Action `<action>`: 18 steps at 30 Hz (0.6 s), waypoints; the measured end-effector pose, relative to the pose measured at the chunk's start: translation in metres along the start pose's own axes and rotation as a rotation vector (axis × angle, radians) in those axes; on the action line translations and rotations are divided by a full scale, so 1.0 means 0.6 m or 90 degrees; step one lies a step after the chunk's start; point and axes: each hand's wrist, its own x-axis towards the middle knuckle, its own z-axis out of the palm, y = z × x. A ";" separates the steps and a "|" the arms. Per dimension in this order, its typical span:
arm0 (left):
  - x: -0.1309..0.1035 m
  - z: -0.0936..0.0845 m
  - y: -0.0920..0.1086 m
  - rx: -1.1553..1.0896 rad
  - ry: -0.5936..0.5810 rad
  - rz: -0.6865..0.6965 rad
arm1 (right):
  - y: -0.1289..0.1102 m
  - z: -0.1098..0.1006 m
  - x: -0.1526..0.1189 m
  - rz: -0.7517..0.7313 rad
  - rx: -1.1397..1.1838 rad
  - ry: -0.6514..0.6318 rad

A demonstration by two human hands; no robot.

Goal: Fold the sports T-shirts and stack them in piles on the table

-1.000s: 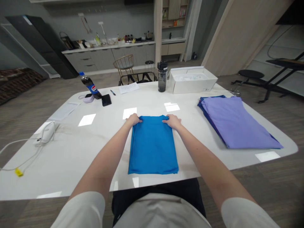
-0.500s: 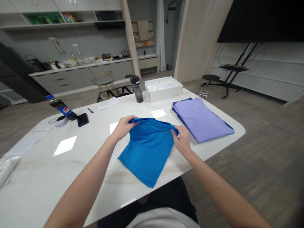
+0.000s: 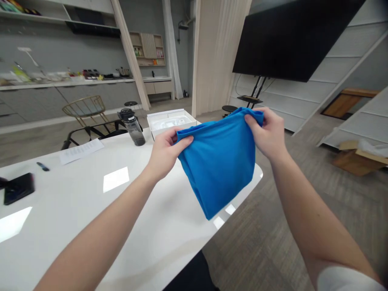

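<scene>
Head view: held blue cloth (image 3: 221, 161) partly hides box (image 3: 166, 113).

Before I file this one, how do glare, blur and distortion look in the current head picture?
Head view: bright, hard-edged glare patches on the white table; head view: the phone looks smeared, while the blue cloth stays readable; head view: wide-angle stretch towards the edges, with the large black screen appearing slanted.
</scene>
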 end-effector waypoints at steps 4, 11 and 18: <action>0.118 0.035 -0.111 -0.025 0.070 -0.029 | 0.124 0.108 0.110 0.004 -0.005 -0.115; 0.150 0.063 -0.381 0.394 0.154 -0.276 | 0.328 0.291 -0.007 0.289 -0.164 -0.337; 0.037 0.077 -0.422 0.112 0.090 -0.546 | 0.406 0.217 -0.142 0.374 -0.111 -0.357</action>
